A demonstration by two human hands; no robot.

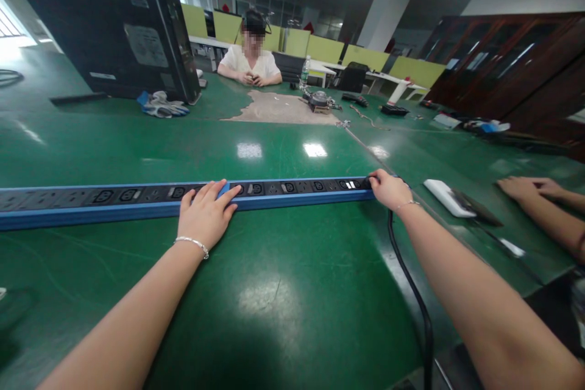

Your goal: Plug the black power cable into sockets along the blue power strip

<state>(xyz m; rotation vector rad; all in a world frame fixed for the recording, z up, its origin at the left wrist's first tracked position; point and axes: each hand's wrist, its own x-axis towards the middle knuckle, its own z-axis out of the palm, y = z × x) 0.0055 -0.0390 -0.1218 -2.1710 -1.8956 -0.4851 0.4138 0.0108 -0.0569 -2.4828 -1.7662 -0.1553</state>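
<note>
A long blue power strip (292, 200) with a row of black sockets lies across the green table from the left edge of view. My left hand (205, 213) rests on top of it, fingers spread over the sockets and thumb against its front side. At the strip's right end, my right hand (390, 189) is closed around a black plug (368, 182), mostly hidden by the fingers. A thick black cable (411, 280) runs down from under that hand and past the table's near edge.
A black computer tower (137, 36) stands at back left beside work gloves (162, 105). Across the table sits a person (251, 61); another person's hands (525, 187) rest at right near a white box-like object (445, 197). A bottle (304, 72) stands behind brown board (278, 108).
</note>
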